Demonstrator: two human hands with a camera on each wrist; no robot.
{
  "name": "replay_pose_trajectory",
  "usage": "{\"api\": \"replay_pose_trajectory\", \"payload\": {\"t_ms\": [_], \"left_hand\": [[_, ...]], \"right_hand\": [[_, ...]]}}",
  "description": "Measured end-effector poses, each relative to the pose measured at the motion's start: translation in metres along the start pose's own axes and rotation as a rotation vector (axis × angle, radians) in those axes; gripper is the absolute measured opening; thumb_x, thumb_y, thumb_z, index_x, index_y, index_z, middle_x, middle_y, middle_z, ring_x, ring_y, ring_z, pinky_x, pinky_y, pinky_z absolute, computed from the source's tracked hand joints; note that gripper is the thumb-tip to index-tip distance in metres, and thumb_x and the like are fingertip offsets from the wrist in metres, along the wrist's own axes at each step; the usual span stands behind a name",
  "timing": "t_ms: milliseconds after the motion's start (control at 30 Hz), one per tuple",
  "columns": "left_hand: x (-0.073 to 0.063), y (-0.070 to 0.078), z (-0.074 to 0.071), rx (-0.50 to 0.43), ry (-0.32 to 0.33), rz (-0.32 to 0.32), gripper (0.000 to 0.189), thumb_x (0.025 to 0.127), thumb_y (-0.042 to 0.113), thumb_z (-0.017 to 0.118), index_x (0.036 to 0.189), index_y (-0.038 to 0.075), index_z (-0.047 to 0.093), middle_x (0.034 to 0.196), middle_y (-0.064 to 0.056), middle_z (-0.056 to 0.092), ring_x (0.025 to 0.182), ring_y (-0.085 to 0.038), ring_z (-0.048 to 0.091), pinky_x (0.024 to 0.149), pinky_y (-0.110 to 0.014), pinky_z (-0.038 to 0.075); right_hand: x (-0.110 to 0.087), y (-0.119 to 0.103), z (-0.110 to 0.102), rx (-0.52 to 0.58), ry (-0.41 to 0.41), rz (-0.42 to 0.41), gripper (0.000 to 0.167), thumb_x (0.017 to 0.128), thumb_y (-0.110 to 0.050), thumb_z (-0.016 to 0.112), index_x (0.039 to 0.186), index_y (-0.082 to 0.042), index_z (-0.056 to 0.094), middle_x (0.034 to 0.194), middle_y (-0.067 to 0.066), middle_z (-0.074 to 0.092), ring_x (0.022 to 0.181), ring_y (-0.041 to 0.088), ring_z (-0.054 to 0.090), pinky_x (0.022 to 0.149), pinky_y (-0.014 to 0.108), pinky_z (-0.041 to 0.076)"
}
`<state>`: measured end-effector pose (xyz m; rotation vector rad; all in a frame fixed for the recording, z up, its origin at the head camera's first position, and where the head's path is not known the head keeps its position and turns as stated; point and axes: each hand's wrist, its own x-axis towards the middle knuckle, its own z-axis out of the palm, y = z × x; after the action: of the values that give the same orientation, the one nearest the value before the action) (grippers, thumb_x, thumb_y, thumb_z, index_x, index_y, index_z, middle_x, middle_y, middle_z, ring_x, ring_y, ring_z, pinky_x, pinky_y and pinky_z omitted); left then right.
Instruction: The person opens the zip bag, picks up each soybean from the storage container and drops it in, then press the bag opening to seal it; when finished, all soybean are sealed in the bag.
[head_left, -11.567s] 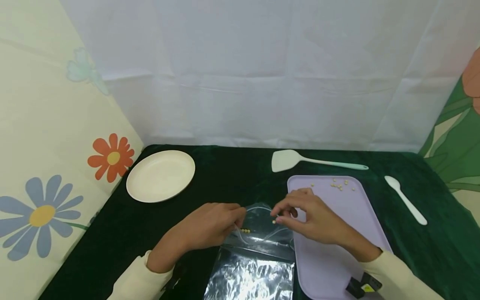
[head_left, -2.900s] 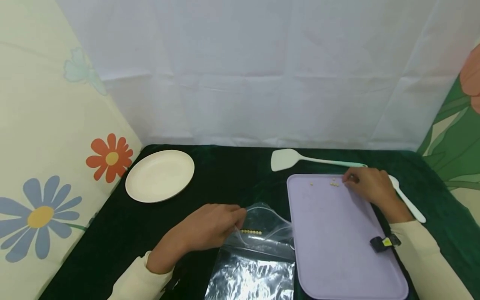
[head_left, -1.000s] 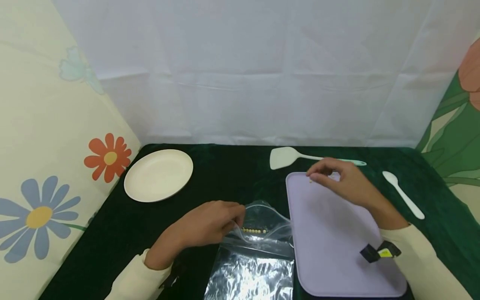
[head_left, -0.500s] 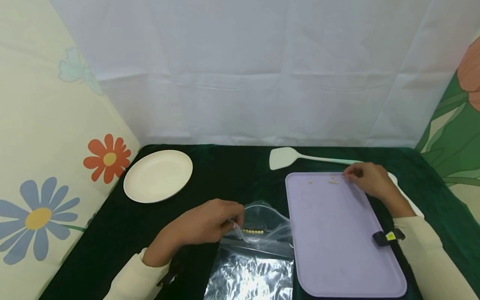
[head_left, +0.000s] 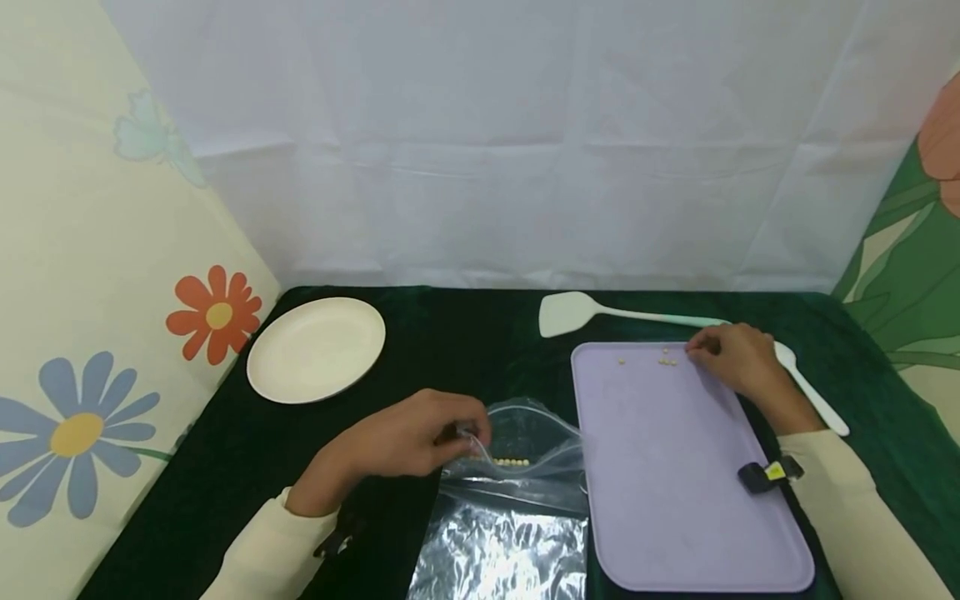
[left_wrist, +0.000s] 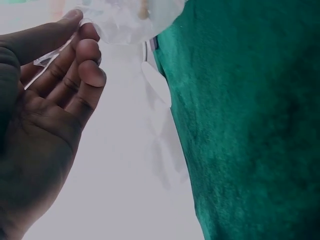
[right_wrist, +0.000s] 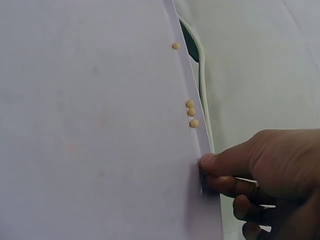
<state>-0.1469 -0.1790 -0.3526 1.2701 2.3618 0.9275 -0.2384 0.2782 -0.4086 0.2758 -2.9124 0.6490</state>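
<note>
My left hand [head_left: 420, 437] pinches the rim of a clear zip bag [head_left: 498, 550], whose mouth gapes. In the left wrist view, that hand [left_wrist: 55, 95] holds the film between thumb and fingers. Several small round yellow beans [head_left: 513, 462], like soybeans, sit in a row inside the bag. My right hand [head_left: 735, 358] is at the far right corner of a lilac tray [head_left: 675, 483]. In the right wrist view its thumb and index tip touch the tray's rim; anything between them is hidden. Several loose beans [right_wrist: 191, 112] lie along that rim, beside the right hand [right_wrist: 280, 175].
A cream oval plate [head_left: 317, 350] lies at the back left. Behind the tray is a pale spatula [head_left: 570, 315], its handle end partly behind the right hand. A white spoon [head_left: 817, 396] lies right of the tray. Dark green cloth [head_left: 450, 350] covers the table.
The right hand went from the bag to the tray's far right, across to its far left, then back right. More beans are in the bag, fewer on the tray. The left hand keeps the bag.
</note>
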Motion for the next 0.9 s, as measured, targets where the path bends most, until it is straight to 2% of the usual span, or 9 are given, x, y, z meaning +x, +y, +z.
{"api": "replay_pose_trajectory", "payload": {"t_ms": [67, 333, 533, 633, 700, 800, 900], "left_hand": [[-0.001, -0.002, 0.000, -0.010, 0.006, 0.008, 0.012, 0.099, 0.011, 0.065, 0.107, 0.019, 0.065, 0.096, 0.011, 0.065, 0.071, -0.005, 0.056, 0.064, -0.025, 0.053], [-0.001, -0.009, 0.000, -0.003, 0.020, 0.036, 0.012, 0.099, 0.013, 0.065, 0.108, 0.020, 0.063, 0.097, 0.007, 0.064, 0.073, -0.006, 0.055, 0.064, -0.027, 0.052], [-0.001, -0.013, 0.002, -0.029, 0.041, 0.045, 0.014, 0.099, 0.012, 0.064, 0.109, 0.022, 0.062, 0.098, 0.008, 0.063, 0.076, -0.008, 0.055, 0.067, -0.028, 0.052], [-0.002, -0.015, 0.002, -0.053, 0.052, 0.050, 0.014, 0.099, 0.013, 0.064, 0.110, 0.021, 0.062, 0.100, 0.008, 0.063, 0.081, -0.010, 0.057, 0.072, -0.030, 0.053], [-0.002, -0.016, 0.002, -0.062, 0.057, 0.050, 0.014, 0.099, 0.013, 0.065, 0.110, 0.020, 0.062, 0.101, 0.009, 0.063, 0.083, -0.010, 0.058, 0.074, -0.031, 0.054], [-0.001, -0.016, 0.001, -0.062, 0.060, 0.046, 0.013, 0.098, 0.014, 0.065, 0.110, 0.019, 0.063, 0.101, 0.010, 0.063, 0.083, -0.010, 0.058, 0.074, -0.031, 0.054], [-0.001, -0.015, 0.000, -0.062, 0.060, 0.043, 0.014, 0.098, 0.013, 0.066, 0.109, 0.020, 0.063, 0.101, 0.009, 0.064, 0.083, -0.010, 0.059, 0.072, -0.031, 0.054]], "right_hand": [[0.000, -0.002, 0.000, -0.029, 0.007, -0.016, 0.011, 0.091, -0.014, 0.072, 0.095, -0.006, 0.077, 0.086, 0.010, 0.072, 0.087, 0.035, 0.058, 0.076, 0.052, 0.031], [-0.001, -0.011, -0.003, -0.137, 0.009, -0.076, 0.009, 0.087, -0.007, 0.073, 0.094, -0.003, 0.077, 0.086, 0.013, 0.073, 0.087, 0.038, 0.059, 0.075, 0.052, 0.030], [-0.001, -0.011, -0.003, -0.126, -0.031, -0.089, 0.008, 0.090, -0.011, 0.072, 0.091, -0.004, 0.076, 0.083, 0.008, 0.072, 0.083, 0.033, 0.060, 0.071, 0.048, 0.029], [-0.002, -0.017, -0.004, -0.011, -0.037, -0.099, 0.011, 0.094, -0.018, 0.070, 0.096, -0.008, 0.075, 0.087, 0.005, 0.071, 0.081, 0.025, 0.059, 0.072, 0.042, 0.036], [-0.004, -0.028, -0.006, 0.124, -0.029, -0.125, 0.015, 0.097, -0.023, 0.069, 0.101, -0.011, 0.075, 0.092, 0.002, 0.071, 0.082, 0.020, 0.059, 0.070, 0.036, 0.042], [-0.010, -0.057, -0.008, 0.370, -0.033, -0.187, 0.018, 0.098, -0.028, 0.068, 0.106, -0.013, 0.074, 0.096, -0.001, 0.070, 0.085, 0.018, 0.057, 0.068, 0.032, 0.046], [-0.020, -0.092, -0.008, 0.547, -0.075, -0.260, 0.016, 0.097, -0.028, 0.069, 0.108, -0.018, 0.073, 0.099, -0.005, 0.069, 0.089, 0.017, 0.056, 0.072, 0.031, 0.046]]}}
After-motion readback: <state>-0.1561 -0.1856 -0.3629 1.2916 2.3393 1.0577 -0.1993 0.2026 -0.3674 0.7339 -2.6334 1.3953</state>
